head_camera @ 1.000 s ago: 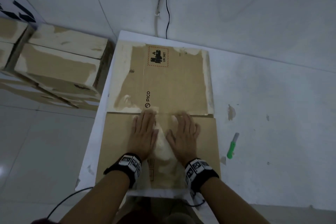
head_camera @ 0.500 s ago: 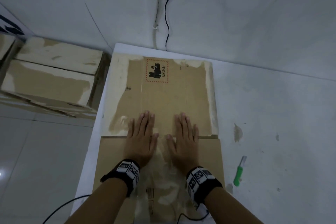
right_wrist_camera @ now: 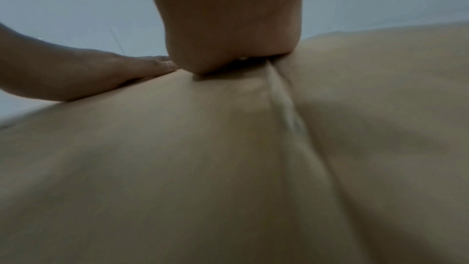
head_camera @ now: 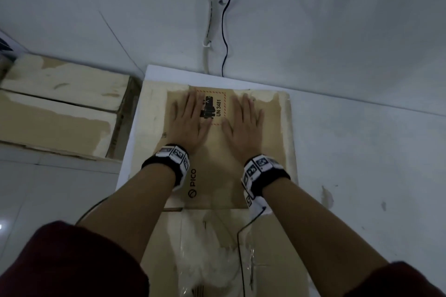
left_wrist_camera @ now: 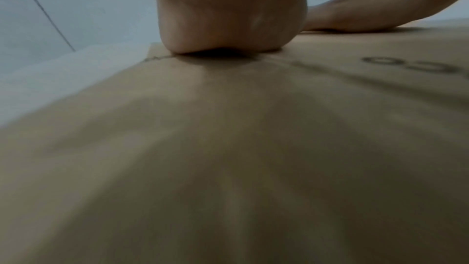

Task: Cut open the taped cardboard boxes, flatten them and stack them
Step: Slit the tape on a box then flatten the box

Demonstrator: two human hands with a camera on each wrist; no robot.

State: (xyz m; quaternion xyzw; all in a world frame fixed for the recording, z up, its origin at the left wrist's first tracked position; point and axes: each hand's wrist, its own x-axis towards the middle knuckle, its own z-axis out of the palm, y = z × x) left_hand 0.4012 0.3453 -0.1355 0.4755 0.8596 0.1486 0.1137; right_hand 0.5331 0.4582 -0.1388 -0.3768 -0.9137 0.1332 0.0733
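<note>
A flattened brown cardboard box [head_camera: 217, 176] with a PICO logo and a UN 3481 label lies on the white table [head_camera: 362, 164]. My left hand [head_camera: 189, 118] lies flat with straight fingers on its far panel, left of the label. Palm down beside it, my right hand [head_camera: 243, 123] presses the same panel on the label's right. In the left wrist view the left palm heel [left_wrist_camera: 228, 33] rests on the cardboard [left_wrist_camera: 228, 148], with the right hand [left_wrist_camera: 368, 15] beyond. The right wrist view shows the right palm heel [right_wrist_camera: 228, 47] on cardboard [right_wrist_camera: 177, 168], and the left hand [right_wrist_camera: 76, 75] flat nearby.
A stack of cardboard boxes [head_camera: 60, 108] with torn whitish patches sits on the floor left of the table. A black cable [head_camera: 226, 19] runs down the wall behind. Clear tape remnants [head_camera: 217, 260] cover the near flap. Bare table spreads to the right.
Both hands have slid away from me across the cardboard, from the near fold line up to the far panel by the label. The green cutter on the right is out of view now.
</note>
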